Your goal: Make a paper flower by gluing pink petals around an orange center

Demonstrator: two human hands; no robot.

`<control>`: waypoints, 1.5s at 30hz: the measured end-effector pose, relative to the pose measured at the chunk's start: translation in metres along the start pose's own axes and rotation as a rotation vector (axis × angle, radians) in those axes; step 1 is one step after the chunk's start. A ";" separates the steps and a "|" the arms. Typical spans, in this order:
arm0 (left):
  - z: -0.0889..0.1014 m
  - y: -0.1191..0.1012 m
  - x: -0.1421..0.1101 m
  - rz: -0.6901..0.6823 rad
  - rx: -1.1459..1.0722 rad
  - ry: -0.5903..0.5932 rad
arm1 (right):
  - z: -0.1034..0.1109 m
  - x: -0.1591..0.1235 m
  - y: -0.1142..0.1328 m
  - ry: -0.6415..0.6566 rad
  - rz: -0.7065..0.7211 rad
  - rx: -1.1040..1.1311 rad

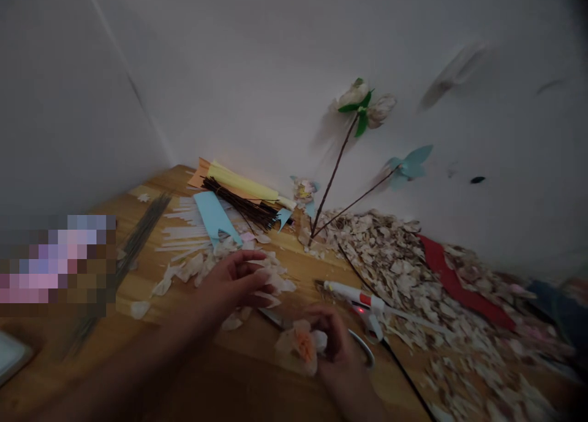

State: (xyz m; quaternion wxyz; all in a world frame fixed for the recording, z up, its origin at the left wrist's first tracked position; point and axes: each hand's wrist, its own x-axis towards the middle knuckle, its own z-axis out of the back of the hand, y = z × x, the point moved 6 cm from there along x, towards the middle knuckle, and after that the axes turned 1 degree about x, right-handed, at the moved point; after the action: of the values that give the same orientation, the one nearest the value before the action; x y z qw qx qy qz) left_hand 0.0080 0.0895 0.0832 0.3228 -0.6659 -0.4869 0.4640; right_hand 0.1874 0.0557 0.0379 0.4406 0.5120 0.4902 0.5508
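Low in the picture, my right hand (337,348) grips a handmade flower (302,343) with an orange centre and pale, thin petals around it. My left hand (236,282) hovers over loose white petals (184,272) on the wooden table, its fingers loosely curved and apart, with nothing visible between them. A white glue gun (356,296) with a red light lies just beyond my right hand. Partly hidden behind that hand are scissors (365,347), of which a pale handle loop shows.
Dried petals (381,247) heap along the wall, with a red strip (459,287) on them. Two stemmed flowers (337,165) lean on the wall. Brown stems (241,203), blue paper (215,215), yellow paper (243,182) and thin wires (142,235) lie left. A black cord (408,379) runs to the front.
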 end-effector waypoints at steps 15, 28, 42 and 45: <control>0.004 0.001 0.003 -0.085 0.143 -0.074 | 0.017 0.000 -0.001 -0.234 0.084 0.040; -0.005 0.013 -0.002 -0.093 0.239 -0.063 | 0.026 -0.009 0.017 -0.471 0.176 -0.030; -0.009 0.019 -0.006 -0.199 0.423 -0.121 | 0.029 -0.010 0.013 -0.459 0.281 -0.238; -0.009 0.021 -0.006 -0.206 0.405 -0.125 | 0.029 -0.012 0.011 -0.454 0.264 -0.201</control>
State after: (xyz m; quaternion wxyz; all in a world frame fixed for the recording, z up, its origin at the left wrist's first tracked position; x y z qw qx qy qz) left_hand 0.0234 0.0770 0.0697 0.4648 -0.5042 -0.4682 0.5572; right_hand 0.2180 0.0449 0.0473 0.5121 0.6356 0.2510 0.5203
